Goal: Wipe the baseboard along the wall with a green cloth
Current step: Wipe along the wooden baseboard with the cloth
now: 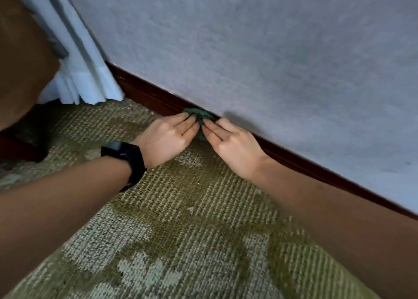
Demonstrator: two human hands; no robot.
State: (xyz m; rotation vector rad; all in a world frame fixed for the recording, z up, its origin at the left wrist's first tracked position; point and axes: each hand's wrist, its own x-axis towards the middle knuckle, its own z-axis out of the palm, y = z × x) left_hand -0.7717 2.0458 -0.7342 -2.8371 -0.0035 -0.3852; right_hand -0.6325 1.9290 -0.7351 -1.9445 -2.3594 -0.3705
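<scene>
A dark green cloth (199,116) is bunched up against the dark red-brown baseboard (298,161), which runs diagonally from upper left to lower right under a grey textured wall. My left hand (168,137), with a black watch on its wrist, presses its fingertips on the cloth's left side. My right hand (230,144) presses on the cloth's right side. Both hands hold the cloth against the baseboard, and most of the cloth is hidden under the fingers.
A white curtain (83,72) hangs at the upper left, its hem touching the baseboard's far end. A brown piece of furniture (20,61) stands left of it. Patterned green and beige carpet (181,231) covers the floor.
</scene>
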